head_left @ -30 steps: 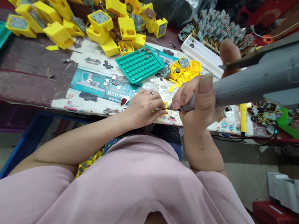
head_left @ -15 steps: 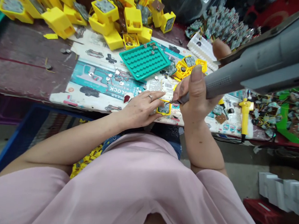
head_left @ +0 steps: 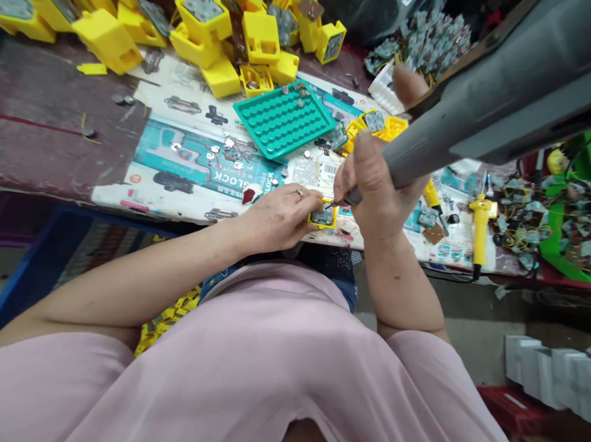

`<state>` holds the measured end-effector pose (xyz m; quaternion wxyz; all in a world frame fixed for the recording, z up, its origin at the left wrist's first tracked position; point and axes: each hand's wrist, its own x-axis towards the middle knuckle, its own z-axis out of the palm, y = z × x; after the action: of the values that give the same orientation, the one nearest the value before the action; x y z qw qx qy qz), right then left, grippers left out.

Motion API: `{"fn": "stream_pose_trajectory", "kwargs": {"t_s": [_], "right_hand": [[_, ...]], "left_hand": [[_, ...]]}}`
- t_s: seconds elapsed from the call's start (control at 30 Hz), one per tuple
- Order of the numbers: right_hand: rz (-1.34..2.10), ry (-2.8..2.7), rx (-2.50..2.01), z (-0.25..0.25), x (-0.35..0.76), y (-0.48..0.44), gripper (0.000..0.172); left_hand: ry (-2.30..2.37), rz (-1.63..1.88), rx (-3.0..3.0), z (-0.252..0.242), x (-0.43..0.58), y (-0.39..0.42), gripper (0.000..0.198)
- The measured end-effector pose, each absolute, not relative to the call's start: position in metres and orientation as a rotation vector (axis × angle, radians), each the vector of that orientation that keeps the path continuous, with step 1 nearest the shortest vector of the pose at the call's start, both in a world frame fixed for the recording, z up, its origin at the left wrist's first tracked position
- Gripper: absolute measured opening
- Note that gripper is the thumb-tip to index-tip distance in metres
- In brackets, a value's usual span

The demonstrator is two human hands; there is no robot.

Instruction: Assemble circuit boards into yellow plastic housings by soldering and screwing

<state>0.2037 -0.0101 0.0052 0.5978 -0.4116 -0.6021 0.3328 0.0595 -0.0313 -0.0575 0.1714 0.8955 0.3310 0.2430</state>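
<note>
My left hand (head_left: pixel 286 214) is closed on a small open yellow plastic case (head_left: pixel 331 220) at the table's front edge, its fingertips at the left side. A circuit board (head_left: pixel 322 215) sits inside the case. My right hand (head_left: pixel 384 193) wraps round a grey electric screwdriver (head_left: pixel 450 140), held at a slant. The tool's dark tip meets the case's upper part; whether it touches a screw is too small to tell. Behind the hands lies a teal ridged tray (head_left: pixel 284 121) with a few small round metal parts on it.
Several yellow cases (head_left: pixel 213 42) are heaped at the back left. A yellow soldering iron (head_left: pixel 481 226) lies to the right, beside tangled wired boards (head_left: pixel 520 221). Grey parts (head_left: pixel 436 46) are piled at the back. Below the table stands a blue crate (head_left: pixel 18 291).
The screwdriver and my right hand have shifted slightly left and tilted. My left hand stays on the yellow case. The whole view has drifted a little.
</note>
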Motion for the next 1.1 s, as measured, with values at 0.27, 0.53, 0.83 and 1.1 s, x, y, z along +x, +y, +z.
{"fn": "stream_pose_trajectory", "kwargs": {"t_s": [0.27, 0.53, 0.83, 1.1], "right_hand": [[0.45, -1.194, -0.851, 0.033, 0.248, -0.012, 0.059], [0.485, -1.089, -0.872, 0.01, 0.281, -0.014, 0.038], [0.234, -1.096, -0.958, 0.0, 0.326, 0.014, 0.053], [0.113, -1.053, -1.123, -0.015, 0.352, 0.054, 0.072]], "left_hand": [[0.878, 0.707, 1.561, -0.039, 0.058, -0.017, 0.048], [0.706, 0.462, 0.934, -0.04, 0.074, -0.012, 0.052], [0.936, 0.413, 1.684, -0.029, 0.068, -0.018, 0.045], [1.077, 0.358, 2.267, -0.027, 0.09, -0.018, 0.05]]}}
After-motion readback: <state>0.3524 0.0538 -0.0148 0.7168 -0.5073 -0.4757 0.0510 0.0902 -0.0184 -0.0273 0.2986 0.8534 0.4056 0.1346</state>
